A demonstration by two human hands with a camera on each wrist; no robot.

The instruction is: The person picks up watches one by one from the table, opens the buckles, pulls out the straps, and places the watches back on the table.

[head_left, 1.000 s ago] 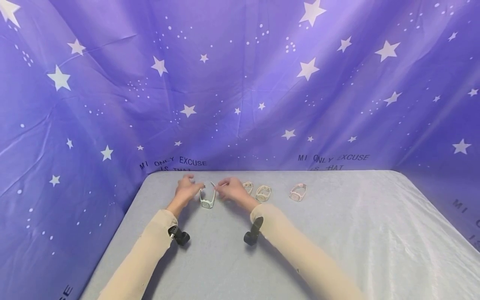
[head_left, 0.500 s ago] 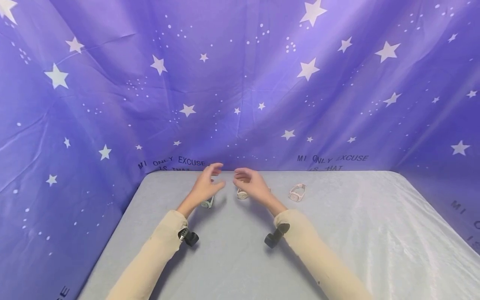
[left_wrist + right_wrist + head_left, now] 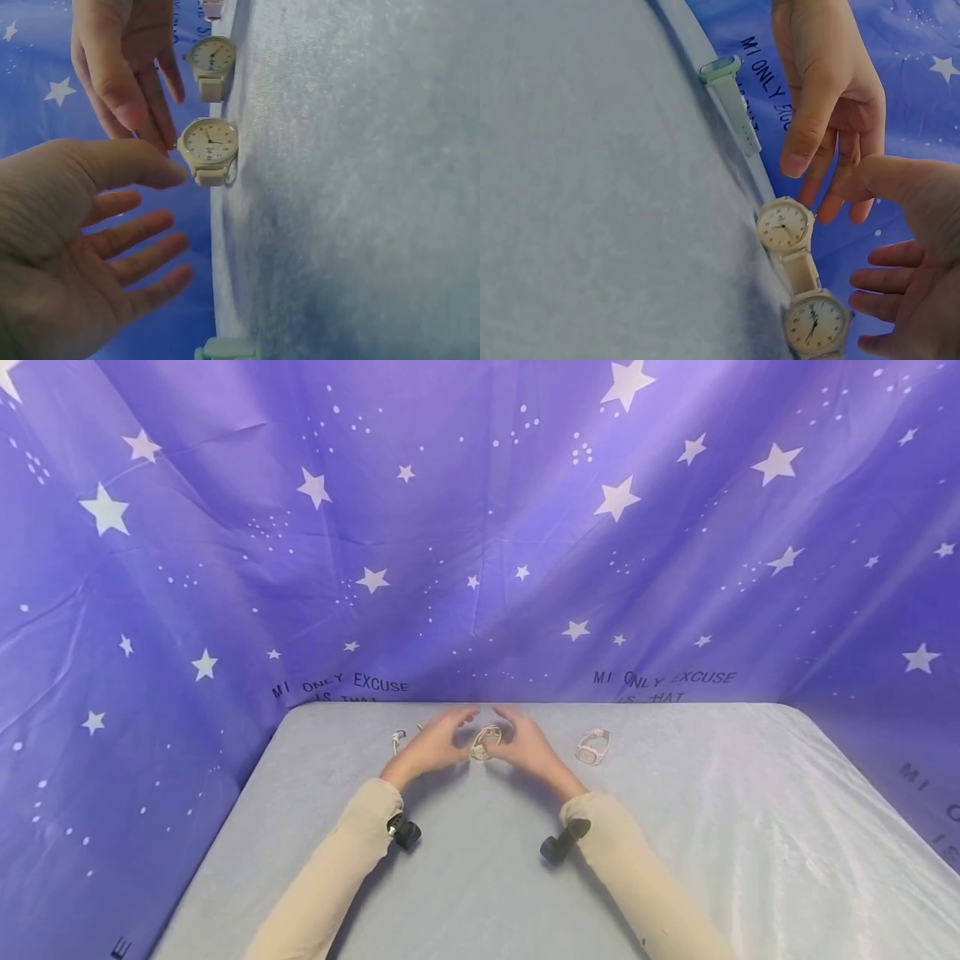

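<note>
My left hand reaches in from the left, thumb and fingers spread, close beside a cream wristwatch with a buckled strap. On the watch's other side is my right hand, fingers loosely bent, its thumb overlapping the watch in the head view. Neither hand grips anything. The left wrist view has the left thumb tip right at the watch's case. A second cream wristwatch stands close by in the right wrist view; the right hand hides it from the head camera.
A green wristwatch with its strap undone stands to the left, partly behind the left hand in the head view. Further right is a pink wristwatch. The grey cloth-covered table ends at a purple star-patterned curtain.
Both hands have left the green watch, its strap now undone. They have moved right to the nearer cream watch, the left hand following the right.
</note>
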